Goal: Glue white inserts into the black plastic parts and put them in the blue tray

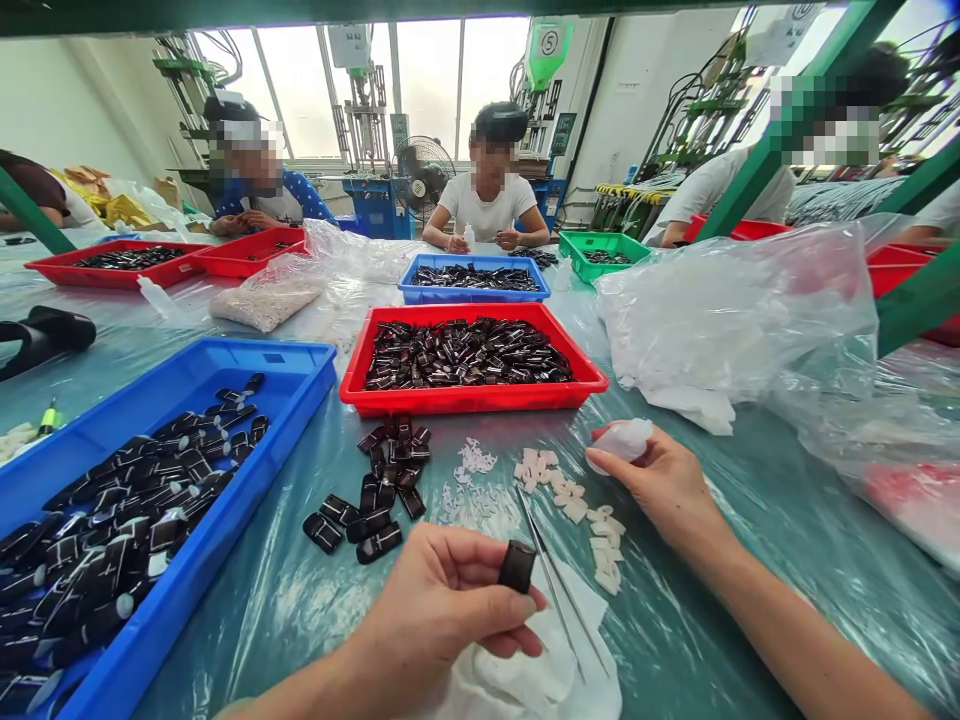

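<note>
My left hand [457,605] pinches a small black plastic part [517,567] between thumb and fingers, held up above a white cloth [517,675]. My right hand [667,480] grips a translucent white squeeze bottle [624,440], lying sideways in the fingers. Metal tweezers [559,590] rest partly on the cloth, between my hands. Beyond the tweezers lie cream-coloured small pieces [574,500] in a curved row and a scatter of tiny white bits [476,458]. Several black parts like the held one form a loose pile [386,480] past my left hand.
A red tray [472,400] full of black parts stands ahead, a blue tray [300,375] at the left. Behind are a smaller blue tray [472,295] and a green tray [607,243]. Clear plastic bags [735,310] and a green metal post [795,125] stand right. Co-workers sit opposite.
</note>
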